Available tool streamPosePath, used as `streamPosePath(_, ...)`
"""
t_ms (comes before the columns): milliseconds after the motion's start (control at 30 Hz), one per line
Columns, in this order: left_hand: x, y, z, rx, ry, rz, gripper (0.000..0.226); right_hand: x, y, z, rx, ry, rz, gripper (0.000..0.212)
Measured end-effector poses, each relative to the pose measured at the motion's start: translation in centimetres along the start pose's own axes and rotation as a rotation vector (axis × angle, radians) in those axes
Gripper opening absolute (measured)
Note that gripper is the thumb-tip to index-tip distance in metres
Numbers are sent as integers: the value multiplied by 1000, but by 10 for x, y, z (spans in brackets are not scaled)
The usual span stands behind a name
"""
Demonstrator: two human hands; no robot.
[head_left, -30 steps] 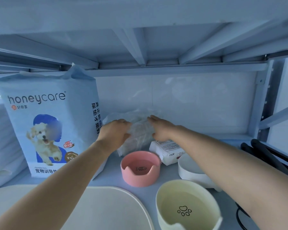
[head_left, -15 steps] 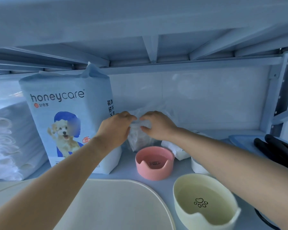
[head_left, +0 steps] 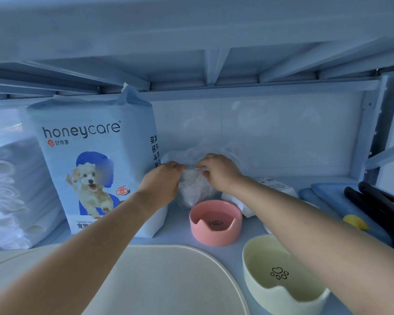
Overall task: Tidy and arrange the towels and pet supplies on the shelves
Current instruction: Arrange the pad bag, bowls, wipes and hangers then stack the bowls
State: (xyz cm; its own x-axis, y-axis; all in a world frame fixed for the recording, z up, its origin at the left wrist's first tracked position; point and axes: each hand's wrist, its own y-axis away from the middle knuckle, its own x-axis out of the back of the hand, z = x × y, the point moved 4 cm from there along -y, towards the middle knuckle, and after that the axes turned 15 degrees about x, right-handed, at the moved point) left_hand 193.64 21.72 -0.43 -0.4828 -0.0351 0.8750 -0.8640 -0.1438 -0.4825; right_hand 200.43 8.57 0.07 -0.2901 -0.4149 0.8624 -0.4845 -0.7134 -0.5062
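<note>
Shelf point(head_left: 176, 226), contents:
- Bag point(head_left: 192, 193), clear plastic, crumpled: at the back, just right of the pad pack point(head_left: 89, 155), behind the pink bowl point(head_left: 215, 222).
- Left hand point(head_left: 163, 183): fingers curled, pinching the bag's top.
- Right hand point(head_left: 218, 172): fingers curled, pinching the same top from the other side.
- Towels point(head_left: 7, 189): folded stack, far left.
- Yellow bowl point(head_left: 280, 276): front right, beside a cream mat point(head_left: 168, 280).
- White packet point(head_left: 274, 186): partly hidden behind the right forearm.

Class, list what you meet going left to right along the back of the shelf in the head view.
Stack of white towels → honeycare bag → clear plastic bag → white labelled packet → blue tray → black tools.
</note>
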Motion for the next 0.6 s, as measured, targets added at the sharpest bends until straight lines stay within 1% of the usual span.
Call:
streamPosePath(133,-2,-6,2,-16,0,37,46,9,4,6,4,22,-20,24)
streamPosePath(200,-4,-11,2,-9,-15,18,45,12,7,9,-6,21,-25,22)
streamPosePath(267,-8,-18,4,-11,-98,-21,44,14,10,10,-11,-1,-34,23)
streamPosePath(367,-11,-27,8,-23,-186,-55,45,13,18,11,5,-18,-63,31)
streamPosePath(600,-10,-34,11,-41,-233,-59,37,6,30,15,24,-19,-92,50)
